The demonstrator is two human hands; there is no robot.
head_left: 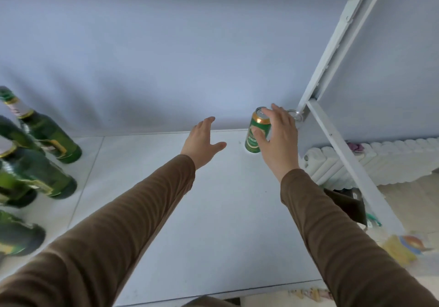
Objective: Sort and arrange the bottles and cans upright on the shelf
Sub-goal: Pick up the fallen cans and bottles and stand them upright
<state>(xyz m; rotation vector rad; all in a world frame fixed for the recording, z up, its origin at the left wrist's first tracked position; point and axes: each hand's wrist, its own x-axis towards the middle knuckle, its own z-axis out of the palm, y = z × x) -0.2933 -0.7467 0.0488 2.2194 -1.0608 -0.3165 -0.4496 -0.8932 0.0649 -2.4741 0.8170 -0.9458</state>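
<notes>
A green can (pixel 255 138) with a gold rim stands upright at the back right of the white shelf (pixel 213 211). My right hand (pixel 280 140) is around its right side, thumb across the can's front, index fingertip at its top, the other fingers stretched out past it. My left hand (pixel 202 143) hovers open above the shelf, left of the can and apart from it. Several green glass bottles (pixel 47 138) with gold-labelled necks stand upright at the shelf's left end.
A silvery round top (pixel 295 115) shows just behind my right hand by the white shelf post (pixel 332 64). A white radiator (pixel 344 159) and clutter on the floor lie beyond the shelf's right side. The blue wall closes the back.
</notes>
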